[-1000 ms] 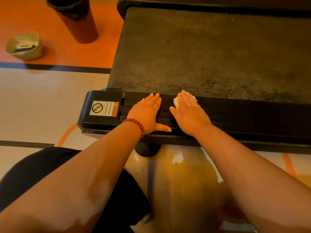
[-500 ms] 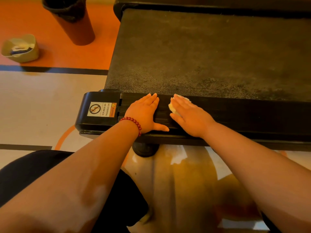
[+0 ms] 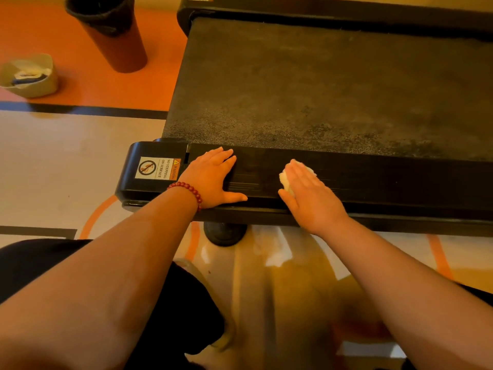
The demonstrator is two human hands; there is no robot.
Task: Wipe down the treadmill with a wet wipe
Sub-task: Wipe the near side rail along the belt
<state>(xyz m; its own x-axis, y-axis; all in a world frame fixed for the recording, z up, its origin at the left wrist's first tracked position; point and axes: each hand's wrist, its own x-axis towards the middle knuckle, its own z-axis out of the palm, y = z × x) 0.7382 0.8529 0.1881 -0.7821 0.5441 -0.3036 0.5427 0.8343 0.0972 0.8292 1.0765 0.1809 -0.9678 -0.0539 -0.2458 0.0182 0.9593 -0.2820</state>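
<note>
At the far left a small beige tub (image 3: 29,76) sat on the orange floor, with a brown bin (image 3: 117,46) lined in black just to its right. Next came the end cap of the treadmill's near side rail (image 3: 400,188), bearing a warning sticker (image 3: 158,169).

Just right of the sticker the left hand (image 3: 213,177) lay palm down on the rail. Its fingers were straight and close together, pointing toward the belt (image 3: 320,84), and the thumb was spread out to the right along the rail's near edge. It had hold of nothing. A red bead bracelet (image 3: 188,190) circled that wrist. Below the rail, between the two forearms, a round black foot (image 3: 225,233) met the floor.

Further right, apart from the left hand, the right hand (image 3: 312,196) pressed flat on the same rail with the wet wipe (image 3: 286,180) under it. Its fingers (image 3: 304,177) were stretched straight over the crumpled white wad rather than curled round it. The wipe lay mostly beneath the fingers and the front of the palm, bulging out on the thumb side and showing a little past the fingertips, toward the belt. The thumb lay straight beside the wipe's near edge; whether it touched it could not be told.
</note>
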